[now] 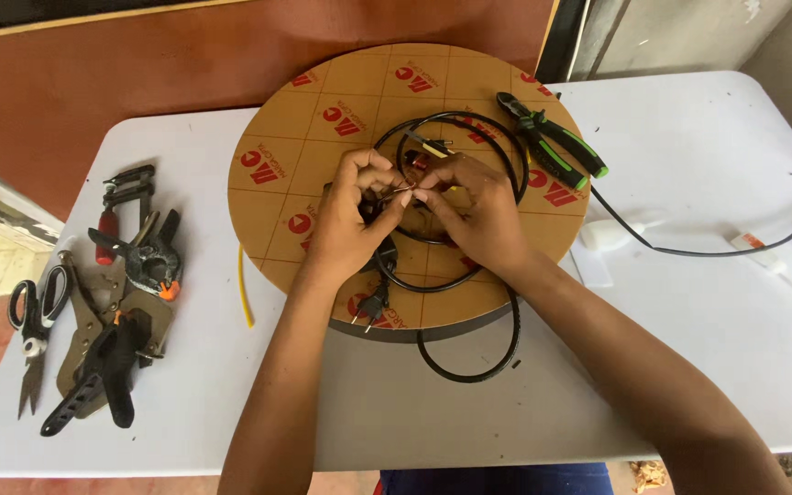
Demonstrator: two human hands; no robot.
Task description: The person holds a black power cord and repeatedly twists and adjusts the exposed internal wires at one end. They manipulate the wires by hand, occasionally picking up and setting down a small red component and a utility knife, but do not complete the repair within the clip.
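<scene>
From the head camera, both hands meet over the round disc point(323, 165) on the white table point(689, 348). The left hand point(352, 215) and right hand point(469, 215) each pinch the bare wire ends point(403, 189) of the black cable point(469, 367) — fingertips closed on the thin strands, thumbs and forefingers pressed together.

The step in hand looks like twisting or joining those stripped ends. To do it well, I judge, the pinch should sit close to the bare tips so the strands stay bundled, with one hand steadying and the other turning.

The wire ends lie right between the two sets of fingertips, touching both. The cable loops under the palms and curls off the disc's near edge; its plug point(373, 302) lies below the left wrist.

Green-handled pliers point(552, 142) rest on the disc to the right. Scissors point(34, 321) and clamps point(130, 275) lie well apart on the left.
</scene>
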